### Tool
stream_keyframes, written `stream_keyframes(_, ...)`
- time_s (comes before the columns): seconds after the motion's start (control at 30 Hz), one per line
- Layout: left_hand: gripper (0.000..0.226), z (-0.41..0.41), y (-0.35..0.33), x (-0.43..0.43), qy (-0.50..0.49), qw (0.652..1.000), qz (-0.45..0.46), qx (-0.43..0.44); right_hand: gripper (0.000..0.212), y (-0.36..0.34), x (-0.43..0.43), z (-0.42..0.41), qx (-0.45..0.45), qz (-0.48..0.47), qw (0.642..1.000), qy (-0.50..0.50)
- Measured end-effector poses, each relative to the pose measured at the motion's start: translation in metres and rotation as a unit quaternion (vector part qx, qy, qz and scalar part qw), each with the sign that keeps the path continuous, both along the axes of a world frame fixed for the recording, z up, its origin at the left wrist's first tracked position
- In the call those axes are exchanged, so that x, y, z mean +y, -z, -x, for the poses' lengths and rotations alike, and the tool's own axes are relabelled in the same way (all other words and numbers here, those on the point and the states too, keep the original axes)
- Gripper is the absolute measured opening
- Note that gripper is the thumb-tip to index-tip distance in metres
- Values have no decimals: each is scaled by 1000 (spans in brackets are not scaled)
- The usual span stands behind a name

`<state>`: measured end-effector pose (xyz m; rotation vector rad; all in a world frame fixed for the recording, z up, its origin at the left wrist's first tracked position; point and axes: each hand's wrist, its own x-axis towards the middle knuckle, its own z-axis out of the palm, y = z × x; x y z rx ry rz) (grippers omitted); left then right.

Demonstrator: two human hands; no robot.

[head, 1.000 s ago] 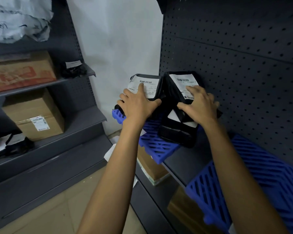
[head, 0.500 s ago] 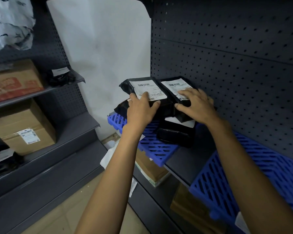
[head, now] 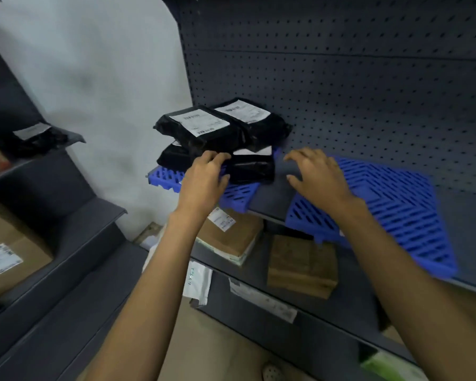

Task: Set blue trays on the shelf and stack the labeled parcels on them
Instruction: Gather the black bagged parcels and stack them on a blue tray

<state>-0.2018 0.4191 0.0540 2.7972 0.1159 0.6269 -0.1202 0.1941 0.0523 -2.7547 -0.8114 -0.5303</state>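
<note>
White barcode labels (head: 199, 123), print unreadable

Black parcels (head: 220, 130) seemingly atop blue tray (head: 166, 176)

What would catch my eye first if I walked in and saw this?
Probably the stack of black parcels with white labels, piled on a bright blue tray at the left end of the dark shelf. Next, the two bare hands in front of it: the left hand at the lower parcels, the right hand open above a second, bare blue tray lying to the right.
</note>
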Motion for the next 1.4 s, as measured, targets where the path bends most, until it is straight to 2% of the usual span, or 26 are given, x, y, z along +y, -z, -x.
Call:
stream_keyframes(0.23, 39, 25, 18, -90, 120, 992, -17, 19, 28, 20, -99, 88, 20, 20, 993, 116)
stream_keyframes(0.37, 37, 31, 22, -159, 201, 979, -4, 23, 31, 17, -167, 134, 32, 22, 980, 196)
stream_keyframes(0.6, 38, 54, 19, -306, 322, 944, -60, 26, 34, 14, -304, 218, 32, 6, 953, 303)
stream_keyframes(0.77, 37, 97, 18, -431, 406, 911, -68, 30, 38, 15, -410, 299, 45, -11, 922, 385)
stream_keyframes(0.87, 34, 133, 18, -509, 448, 891, -68, 32, 39, 14, -477, 347, 51, -26, 906, 420)
stream_keyframes(1.13, 34, 220, 27, -696, 530, 845, -66, 31, 28, 24, -636, 464, 56, 6, 869, 492)
stream_keyframes(1.4, 32, 253, 53, -830, 585, 805, -86, 40, 29, 44, -747, 511, 78, -11, 837, 541)
